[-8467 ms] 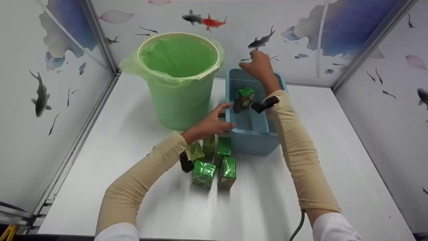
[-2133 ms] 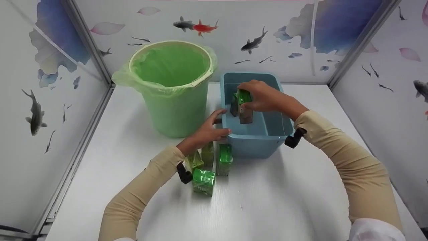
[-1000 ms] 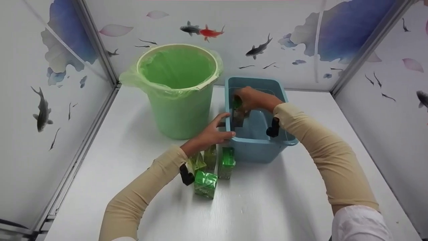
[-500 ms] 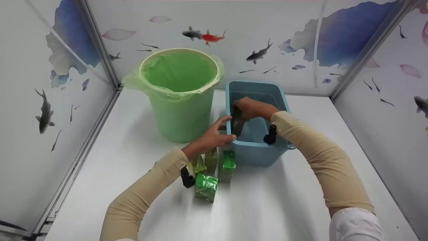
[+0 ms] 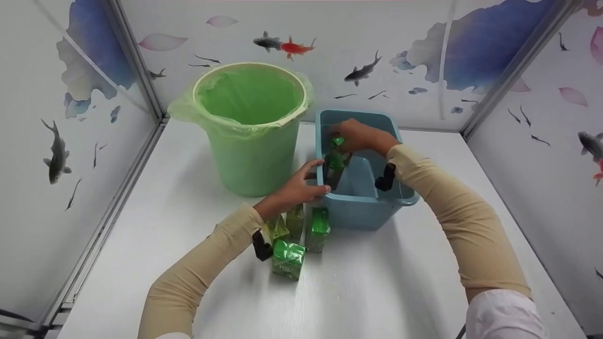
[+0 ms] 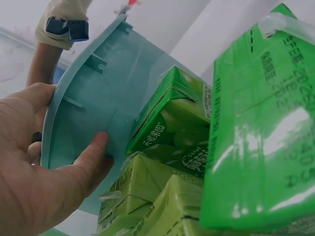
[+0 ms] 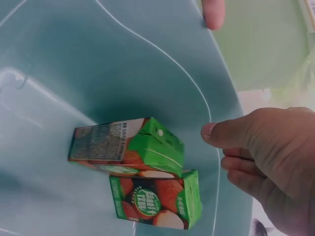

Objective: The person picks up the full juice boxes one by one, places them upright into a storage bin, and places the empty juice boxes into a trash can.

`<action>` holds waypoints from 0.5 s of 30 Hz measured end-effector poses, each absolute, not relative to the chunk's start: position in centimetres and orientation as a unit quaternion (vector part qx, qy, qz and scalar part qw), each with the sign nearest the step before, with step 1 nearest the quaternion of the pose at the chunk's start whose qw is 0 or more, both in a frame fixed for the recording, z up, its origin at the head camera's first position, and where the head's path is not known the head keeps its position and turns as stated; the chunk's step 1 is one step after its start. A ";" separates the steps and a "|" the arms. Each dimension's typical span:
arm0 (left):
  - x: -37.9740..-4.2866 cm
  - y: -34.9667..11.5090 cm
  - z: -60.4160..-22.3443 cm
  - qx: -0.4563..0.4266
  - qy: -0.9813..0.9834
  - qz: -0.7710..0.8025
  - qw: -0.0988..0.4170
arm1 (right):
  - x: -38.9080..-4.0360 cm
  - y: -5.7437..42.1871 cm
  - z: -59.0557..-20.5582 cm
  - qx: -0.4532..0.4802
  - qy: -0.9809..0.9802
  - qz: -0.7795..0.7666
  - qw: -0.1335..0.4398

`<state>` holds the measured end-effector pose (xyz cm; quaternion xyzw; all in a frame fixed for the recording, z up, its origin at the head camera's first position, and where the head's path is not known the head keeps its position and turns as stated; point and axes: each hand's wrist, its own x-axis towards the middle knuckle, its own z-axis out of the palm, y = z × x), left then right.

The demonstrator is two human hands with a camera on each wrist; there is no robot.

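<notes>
The left hand (image 5: 293,190) holds the left rim of a blue plastic tub (image 5: 362,214), some fingers against its outer wall. Inside the tub, along its left side, stand two juice cartons with green tops and red fruit pictures; the right wrist view shows one carton (image 7: 120,145) leaning close to the other carton (image 7: 152,201). The right hand (image 7: 270,157) is just above them, thumb and fingers apart, with nothing between them. Below the left hand, several green juice cartons stand on the table, among them a bright green carton (image 5: 288,259) and a grape juice carton (image 6: 172,118).
A tall green bucket (image 5: 249,160) with a pale green plastic liner (image 5: 235,129) stands left of the tub. White panels printed with fish surround the white table (image 5: 377,287) at the back and sides.
The right hand brought a second carton from the table into the tub, lowered it beside the first at the left wall, let go and rose slightly. The left hand stayed on the rim.
</notes>
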<state>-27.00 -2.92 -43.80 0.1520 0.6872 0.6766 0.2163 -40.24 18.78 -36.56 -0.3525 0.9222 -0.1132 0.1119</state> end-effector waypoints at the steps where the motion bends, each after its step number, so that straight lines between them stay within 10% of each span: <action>1: -27.0 -2.9 -43.8 0.152 0.688 0.676 0.217 | -40.3 18.9 -36.5 -0.351 0.923 -0.113 0.111; 15: -26.8 -2.9 -43.9 0.160 0.671 0.689 0.224 | -38.5 21.7 -33.2 -0.378 0.915 -0.139 0.016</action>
